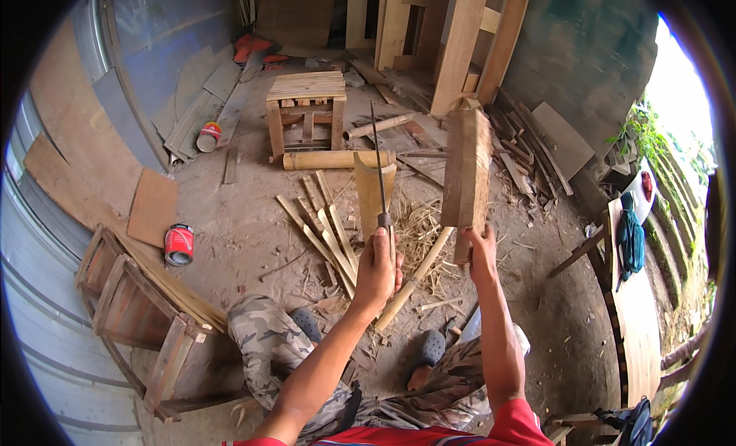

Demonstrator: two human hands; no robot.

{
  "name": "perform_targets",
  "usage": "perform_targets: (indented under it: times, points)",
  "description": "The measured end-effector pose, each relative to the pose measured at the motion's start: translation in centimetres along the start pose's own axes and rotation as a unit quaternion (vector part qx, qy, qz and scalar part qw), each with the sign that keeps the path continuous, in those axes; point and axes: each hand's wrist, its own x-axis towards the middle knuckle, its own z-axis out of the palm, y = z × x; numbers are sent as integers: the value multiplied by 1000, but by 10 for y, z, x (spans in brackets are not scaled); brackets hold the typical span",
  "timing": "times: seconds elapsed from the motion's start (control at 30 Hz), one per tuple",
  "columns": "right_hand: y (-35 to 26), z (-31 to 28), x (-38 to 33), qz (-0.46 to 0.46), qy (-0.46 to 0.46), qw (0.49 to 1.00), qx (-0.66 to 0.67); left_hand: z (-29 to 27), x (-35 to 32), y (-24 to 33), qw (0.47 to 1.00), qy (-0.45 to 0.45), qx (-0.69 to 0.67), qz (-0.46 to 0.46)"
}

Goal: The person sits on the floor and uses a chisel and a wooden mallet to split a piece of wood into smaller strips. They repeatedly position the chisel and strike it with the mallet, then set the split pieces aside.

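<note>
My left hand [378, 271] is closed around the handle of a long knife [385, 219], its narrow blade pointing upward and seen nearly edge-on. Right behind the blade is a wide split piece of bamboo [369, 197]; I cannot tell whether the blade touches it. In my right hand [481, 253] is a thick wooden mallet [464, 170], gripped by its narrowed lower end and raised to the right of the knife. Beneath the hands, a bamboo pole [418, 280] slants across a heap of shavings [429, 220], with several split bamboo strips [322, 225] on the left.
A slatted wooden stool [307, 86] stands ahead, with a bamboo log [337, 161] before it. Red cans [179, 245] lie to the left, near a wooden frame [146, 300]. Scrap boards [529, 155] are piled at the right wall. My clogs [432, 346] rest on the dirt floor.
</note>
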Motion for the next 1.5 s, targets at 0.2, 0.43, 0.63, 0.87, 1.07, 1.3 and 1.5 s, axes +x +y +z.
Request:
perform_targets:
  times: [0.2, 0.43, 0.63, 0.87, 1.07, 1.3, 1.5]
  points:
    - [-35, 5, -8, -167, 42, 979, -112, 2, -1, 3, 1000, -2, 13, 11]
    - [-171, 36, -39, -364, 16, 921, -137, 2, 3, 8, 1000, 3, 10, 6]
    - [-178, 37, -31, -248, -162, 867, -400, 0, 1, 12, 1000, 4, 26, 15]
    - [-205, 35, -38, -224, -112, 880, -404, -5, 1, 17, 1000, 1, 29, -4]
    - [-177, 32, -32, -307, -103, 926, -192, -7, 7, 21, 999, -23, 24, -2]
    - [-192, 26, -28, -150, -174, 852, -470, -16, 9, 29, 997, -27, 69, -8]
    - [-212, 29, -38, -304, -94, 917, -242, -17, 8, 30, 997, -18, 67, -24]
